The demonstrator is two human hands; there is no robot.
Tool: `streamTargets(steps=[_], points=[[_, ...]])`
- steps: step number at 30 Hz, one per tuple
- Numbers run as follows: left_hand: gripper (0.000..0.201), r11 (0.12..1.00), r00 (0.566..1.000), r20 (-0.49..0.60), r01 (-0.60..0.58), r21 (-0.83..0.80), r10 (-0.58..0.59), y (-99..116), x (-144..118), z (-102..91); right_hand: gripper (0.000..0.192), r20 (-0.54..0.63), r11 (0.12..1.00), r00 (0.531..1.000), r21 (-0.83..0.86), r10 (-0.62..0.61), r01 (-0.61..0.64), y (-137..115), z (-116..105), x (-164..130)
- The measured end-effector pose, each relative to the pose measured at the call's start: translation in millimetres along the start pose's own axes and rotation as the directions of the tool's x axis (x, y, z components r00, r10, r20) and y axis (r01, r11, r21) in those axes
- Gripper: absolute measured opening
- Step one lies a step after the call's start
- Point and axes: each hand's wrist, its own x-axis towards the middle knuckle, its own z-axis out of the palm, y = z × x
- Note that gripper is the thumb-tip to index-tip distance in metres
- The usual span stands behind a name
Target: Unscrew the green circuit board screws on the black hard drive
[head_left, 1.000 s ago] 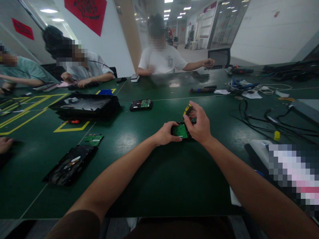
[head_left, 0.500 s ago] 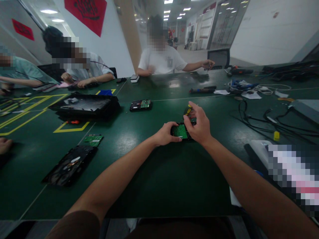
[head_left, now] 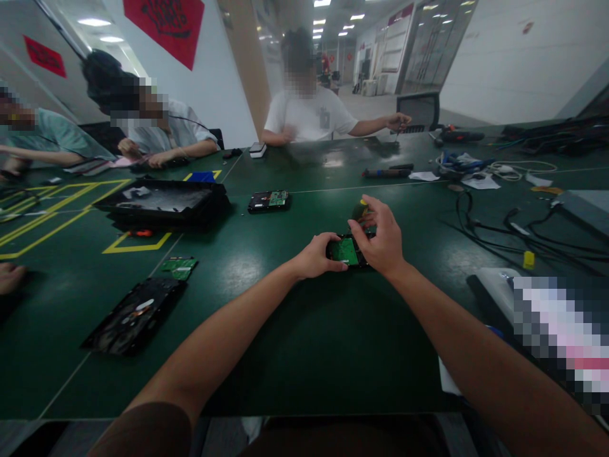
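A hard drive (head_left: 346, 251) lies on the green table with its green circuit board facing up. My left hand (head_left: 318, 255) grips its left end, thumb on the far side and fingers on the near side. Over the drive's right end, my right hand (head_left: 381, 240) holds a screwdriver (head_left: 360, 209) by its black and yellow handle. The screwdriver's tip is hidden by the fingers. Further off stands another hard drive (head_left: 269, 201). To the left lie a black drive casing (head_left: 136, 317) and a loose green circuit board (head_left: 179, 268).
A black tray (head_left: 166, 202) stands at the left back, with a small red-orange item beside it. Black cables (head_left: 490, 222) and a metal box (head_left: 583, 209) lie right. Tools and white cables are further back. Several people sit around the table (head_left: 304, 355).
The screwdriver handle has turned a little within my right hand, whose fingers shifted slightly. My left hand and the hard drive stay in place.
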Motion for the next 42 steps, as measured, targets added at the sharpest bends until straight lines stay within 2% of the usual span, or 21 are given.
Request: streamTargets(steps=[23,35,42], points=[[0.087,1.000,1.000,-0.008,-0.020,0.006,0.020,-3.2,0.7,1.8,0.060,-0.018,0.999,0.999,-0.011,-0.041,0.041,-0.8,0.3,1.1],[0.087,1.000,1.000,-0.006,-0.003,0.015,0.003,-0.1,-0.3,0.8,0.061,0.011,1.000,1.000,0.007,-0.004,0.004,-0.2,1.4,0.3],[0.086,1.000,1.000,-0.007,-0.006,0.006,0.006,1.4,-0.6,0.5,0.060,-0.019,1.000,1.000,-0.003,-0.001,0.001,0.9,1.2,0.3]])
